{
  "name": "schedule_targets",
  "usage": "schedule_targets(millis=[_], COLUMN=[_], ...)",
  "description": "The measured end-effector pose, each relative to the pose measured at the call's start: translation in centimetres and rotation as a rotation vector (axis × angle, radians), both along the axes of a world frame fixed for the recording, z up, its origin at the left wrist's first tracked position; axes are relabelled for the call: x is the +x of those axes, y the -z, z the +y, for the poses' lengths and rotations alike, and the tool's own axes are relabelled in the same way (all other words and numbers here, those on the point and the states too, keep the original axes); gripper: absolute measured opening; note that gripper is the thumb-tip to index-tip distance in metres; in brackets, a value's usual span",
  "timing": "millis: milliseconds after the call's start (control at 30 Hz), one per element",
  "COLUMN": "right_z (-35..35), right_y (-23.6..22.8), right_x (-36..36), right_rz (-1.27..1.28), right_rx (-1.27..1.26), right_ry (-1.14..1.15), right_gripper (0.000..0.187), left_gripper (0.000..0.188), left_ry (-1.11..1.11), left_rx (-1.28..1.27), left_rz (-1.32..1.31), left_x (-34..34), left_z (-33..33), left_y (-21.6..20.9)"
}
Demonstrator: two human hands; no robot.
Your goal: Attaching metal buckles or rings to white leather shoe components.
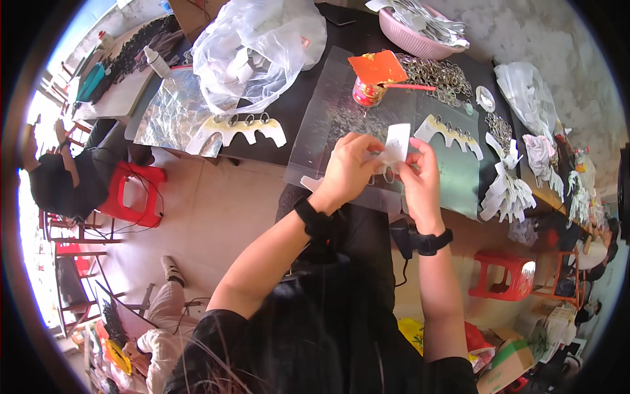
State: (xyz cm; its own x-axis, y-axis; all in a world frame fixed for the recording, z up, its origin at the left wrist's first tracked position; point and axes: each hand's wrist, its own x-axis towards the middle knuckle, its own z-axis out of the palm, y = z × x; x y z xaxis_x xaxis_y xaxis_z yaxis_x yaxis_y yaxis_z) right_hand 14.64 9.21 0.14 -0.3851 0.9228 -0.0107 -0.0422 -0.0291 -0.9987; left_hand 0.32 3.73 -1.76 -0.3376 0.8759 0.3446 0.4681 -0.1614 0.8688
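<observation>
Both hands meet over the near edge of the work table, around a white strip that stands up between them. My left hand pinches its lower left side; the fingers of my right hand close on its lower right. A metal ring shows just below the fingertips. To the right lies a white scalloped piece with several rings along its yellowish-stained upper edge. A similar scalloped piece lies on the left. Beyond my hands stands a red can, topped by an orange card and a red-handled stick.
A clear plastic bag holding white pieces sits at the far left. Metal rings are heaped behind the can, near a pink basket of white pieces. More white pieces hang at the right. Red stools and other people are nearby.
</observation>
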Motion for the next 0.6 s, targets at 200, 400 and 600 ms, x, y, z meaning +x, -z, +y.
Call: schedule_targets(millis=[200,400,600], right_z=[-0.6,-1.5,-1.8], right_y=[-3.8,-6.6,-9.8], right_x=[0.5,0.5,0.4], right_rz=[0.076,0.042,0.045], right_rx=[0.107,0.15,0.028], right_ry=[-0.175,-0.289,-0.387], right_gripper=[0.047,0.047,0.046], left_gripper=[0.054,0.046,0.041], left_ry=[0.118,0.358,0.585], left_rx=[-0.123,-0.174,-0.208], left_rz=[-0.2,-0.502,-0.917], left_x=[-1.3,-2.0,-2.5], left_z=[-1.8,-3.5,-4.9], left_y=[-4.3,-6.5,-7.8])
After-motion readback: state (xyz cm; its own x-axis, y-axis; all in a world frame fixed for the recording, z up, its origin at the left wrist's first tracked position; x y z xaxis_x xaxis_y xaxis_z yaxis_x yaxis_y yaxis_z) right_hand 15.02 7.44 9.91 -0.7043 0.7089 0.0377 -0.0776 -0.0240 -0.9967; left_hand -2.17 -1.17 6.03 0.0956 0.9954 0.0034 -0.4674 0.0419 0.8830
